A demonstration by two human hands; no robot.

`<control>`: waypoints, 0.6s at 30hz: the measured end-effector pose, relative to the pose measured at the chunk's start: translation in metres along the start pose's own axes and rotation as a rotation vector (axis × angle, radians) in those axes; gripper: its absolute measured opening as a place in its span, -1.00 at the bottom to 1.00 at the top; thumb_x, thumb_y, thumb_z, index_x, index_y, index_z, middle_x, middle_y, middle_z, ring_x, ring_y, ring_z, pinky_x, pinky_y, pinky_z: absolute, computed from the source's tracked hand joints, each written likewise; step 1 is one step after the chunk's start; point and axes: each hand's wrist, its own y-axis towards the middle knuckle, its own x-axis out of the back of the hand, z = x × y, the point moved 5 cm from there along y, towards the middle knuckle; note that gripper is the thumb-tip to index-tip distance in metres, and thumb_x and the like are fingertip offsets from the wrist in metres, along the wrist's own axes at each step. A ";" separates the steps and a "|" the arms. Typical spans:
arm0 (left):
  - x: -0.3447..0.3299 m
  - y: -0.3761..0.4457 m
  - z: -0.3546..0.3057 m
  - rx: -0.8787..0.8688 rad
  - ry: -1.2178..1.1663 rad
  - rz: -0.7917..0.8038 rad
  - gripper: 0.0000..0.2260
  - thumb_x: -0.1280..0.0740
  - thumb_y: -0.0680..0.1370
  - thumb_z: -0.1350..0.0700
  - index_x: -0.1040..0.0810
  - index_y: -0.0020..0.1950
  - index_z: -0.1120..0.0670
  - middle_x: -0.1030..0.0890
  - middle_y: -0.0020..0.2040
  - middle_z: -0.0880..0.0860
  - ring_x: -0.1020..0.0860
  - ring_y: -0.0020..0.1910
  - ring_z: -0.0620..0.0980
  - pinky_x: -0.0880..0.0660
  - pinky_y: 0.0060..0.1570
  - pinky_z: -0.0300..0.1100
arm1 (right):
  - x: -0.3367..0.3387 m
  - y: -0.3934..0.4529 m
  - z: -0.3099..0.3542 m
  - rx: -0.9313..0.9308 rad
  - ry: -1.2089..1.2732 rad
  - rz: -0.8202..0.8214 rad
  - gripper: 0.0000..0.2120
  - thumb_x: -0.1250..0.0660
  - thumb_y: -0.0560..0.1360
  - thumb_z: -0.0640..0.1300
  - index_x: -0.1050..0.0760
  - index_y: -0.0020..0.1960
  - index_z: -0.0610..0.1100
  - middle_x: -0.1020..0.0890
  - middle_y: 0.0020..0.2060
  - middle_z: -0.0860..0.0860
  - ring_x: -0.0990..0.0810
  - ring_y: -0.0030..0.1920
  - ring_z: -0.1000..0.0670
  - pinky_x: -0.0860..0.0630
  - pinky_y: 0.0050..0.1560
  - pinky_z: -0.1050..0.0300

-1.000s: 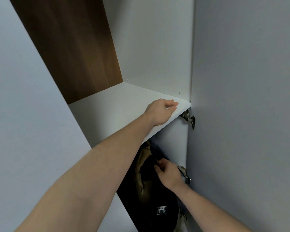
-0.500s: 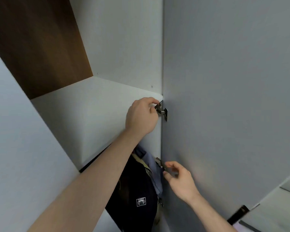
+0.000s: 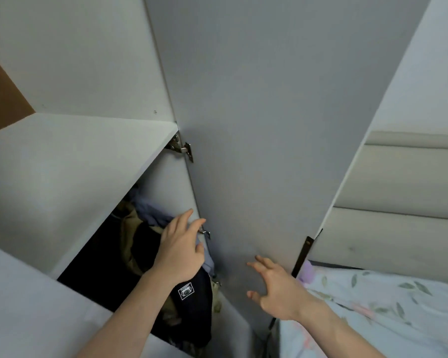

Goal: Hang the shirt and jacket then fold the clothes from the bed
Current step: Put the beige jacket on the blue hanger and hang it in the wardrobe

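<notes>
L hand (image 3: 181,254) fingers loose, on blue shirt (image 3: 153,215) hung in wardrobe beside dark jacket (image 3: 189,301). R hand (image 3: 277,290) fingers spread, empty, near wardrobe door (image 3: 269,125). Floral bed (image 3: 386,306) at right.

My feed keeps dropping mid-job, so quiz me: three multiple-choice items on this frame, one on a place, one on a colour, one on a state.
1. Where do the dark clothes hang?
A. under the white shelf, inside the wardrobe
B. on top of the shelf
C. over the bed

2. What colour is the patch on the black garment?
A. red
B. white print on black
C. yellow

3. How is the right hand?
A. gripping a hanger
B. fist on the bed
C. fingers spread, holding nothing, in front of the open grey door

Answers:
1 A: the garments show in the dark opening below the shelf.
2 B: a white design sits on the black label, near the left hand.
3 C: the fingers are splayed and nothing is in them.
</notes>
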 end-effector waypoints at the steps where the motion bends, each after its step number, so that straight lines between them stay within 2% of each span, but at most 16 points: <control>1: -0.007 -0.003 -0.002 -0.006 0.023 0.021 -0.47 -0.34 0.56 0.07 -0.37 0.53 -0.10 -0.15 0.64 0.04 -0.18 0.57 0.13 -0.18 0.52 0.07 | -0.004 -0.009 -0.004 -0.035 -0.011 0.002 -0.25 -0.35 0.55 0.17 -0.15 0.65 0.07 -0.11 0.65 0.01 -0.17 0.61 -0.08 -0.14 0.59 0.11; 4: -0.022 -0.009 -0.012 -0.031 0.031 0.072 -0.47 -0.31 0.58 0.06 -0.32 0.55 -0.10 -0.07 0.66 0.02 -0.09 0.62 0.12 -0.12 0.57 0.07 | -0.015 -0.041 -0.018 -0.151 -0.047 -0.013 -0.25 -0.34 0.56 0.15 -0.12 0.66 0.05 -0.09 0.66 -0.01 -0.15 0.62 -0.09 -0.19 0.58 0.04; 7: -0.031 -0.017 -0.031 -0.092 0.001 0.086 -0.46 -0.32 0.58 0.07 -0.32 0.56 -0.08 -0.08 0.67 0.04 -0.10 0.63 0.13 -0.12 0.57 0.10 | -0.030 -0.076 -0.033 -0.279 -0.071 -0.045 -0.26 -0.31 0.57 0.17 -0.09 0.66 0.07 -0.08 0.66 0.01 -0.12 0.63 -0.10 -0.24 0.55 -0.05; 13: -0.066 -0.046 -0.072 -0.184 -0.007 0.236 -0.42 -0.27 0.62 0.05 -0.18 0.63 -0.06 0.04 0.69 0.06 0.04 0.65 0.13 0.02 0.60 0.10 | -0.074 -0.149 -0.062 -0.547 -0.068 -0.066 -0.24 -0.24 0.60 0.23 0.01 0.68 0.06 0.04 0.68 -0.02 0.03 0.66 -0.17 -0.12 0.60 -0.16; 15: -0.083 -0.061 -0.085 -0.222 0.011 0.316 -0.44 -0.25 0.64 -0.01 -0.18 0.63 -0.05 0.03 0.69 0.07 0.03 0.65 0.14 0.03 0.60 0.11 | -0.085 -0.180 -0.066 -0.613 -0.050 -0.066 -0.23 -0.24 0.61 0.23 0.03 0.68 0.06 0.06 0.68 -0.03 0.06 0.66 -0.17 -0.11 0.60 -0.18; 18: -0.101 -0.092 -0.111 -0.317 0.061 0.457 -0.46 -0.21 0.66 -0.11 -0.21 0.63 -0.06 -0.10 0.67 0.06 -0.06 0.63 0.12 0.00 0.59 0.08 | -0.101 -0.231 -0.071 -0.702 -0.012 -0.112 -0.25 -0.21 0.62 0.24 0.05 0.68 0.06 0.09 0.68 -0.02 0.10 0.66 -0.18 -0.05 0.61 -0.23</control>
